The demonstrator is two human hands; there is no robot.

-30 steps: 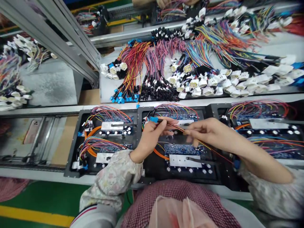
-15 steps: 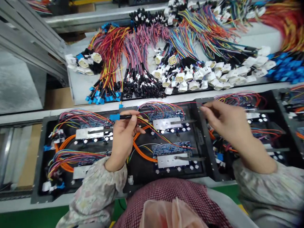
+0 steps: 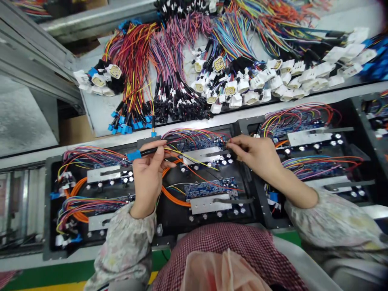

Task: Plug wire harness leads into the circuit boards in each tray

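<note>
My left hand (image 3: 148,178) is closed around the black-sleeved end of a wire harness, whose blue connector (image 3: 133,155) sticks out to the left. From my fingers its loose yellow and red wires (image 3: 197,162) fan rightward over a blue circuit board (image 3: 222,142) with a metal plate (image 3: 201,155). My right hand (image 3: 257,155) is pinched at that board's right end, on a thin wire whose tip the fingers hide. Below lies a second circuit board (image 3: 209,188) with few wires on it.
More wired boards fill the black housing at left (image 3: 47,210) and the one at right (image 3: 257,194). Behind them a shelf (image 3: 91,117) bears bundles of coloured wires with white connectors (image 3: 251,97), black ends and blue connectors (image 3: 121,123). Thick orange cables (image 3: 172,196) loop beside the boards.
My right hand has moved left, from the housing's right edge to the upper board's right end, fingers still pinched. The left hand keeps the harness. The view has shifted slightly.
</note>
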